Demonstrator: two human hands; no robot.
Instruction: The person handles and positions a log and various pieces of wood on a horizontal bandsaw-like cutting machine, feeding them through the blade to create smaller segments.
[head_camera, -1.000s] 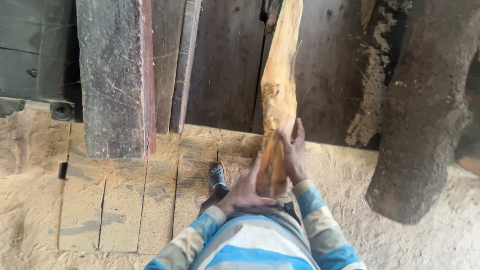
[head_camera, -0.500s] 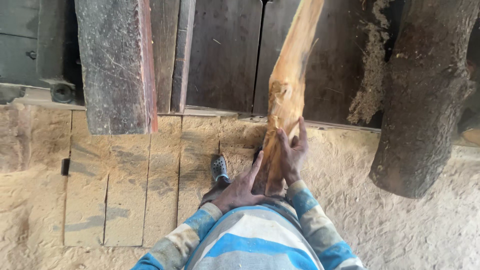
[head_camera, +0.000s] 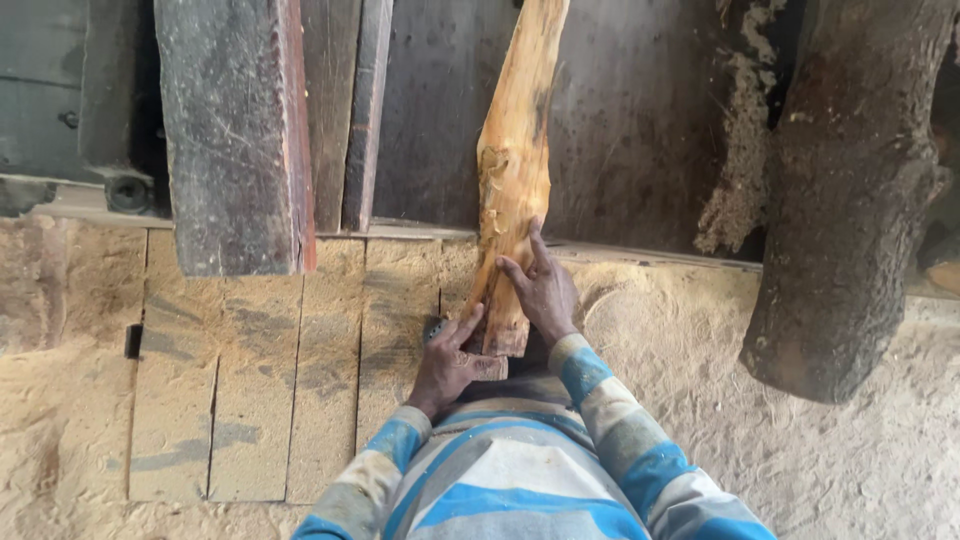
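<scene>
Both hands clasp the peeled log at its near end: the left hand cups its butt from below, the right hand lies flat against its side. Beyond the hands, the log slants away over the sawdust-covered boards, between the dark plank and the bark-covered trunk.

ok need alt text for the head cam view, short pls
Seen from above, a person's two hands, left hand and right hand, grip the near end of a pale, peeled wooden stick pointing away over dark boards. A bark-covered log lies to the right on a sawdust-covered floor.

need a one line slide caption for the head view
Both hands, left hand and right hand, grip a peeled wooden log above a sawdust-covered floor.
</scene>
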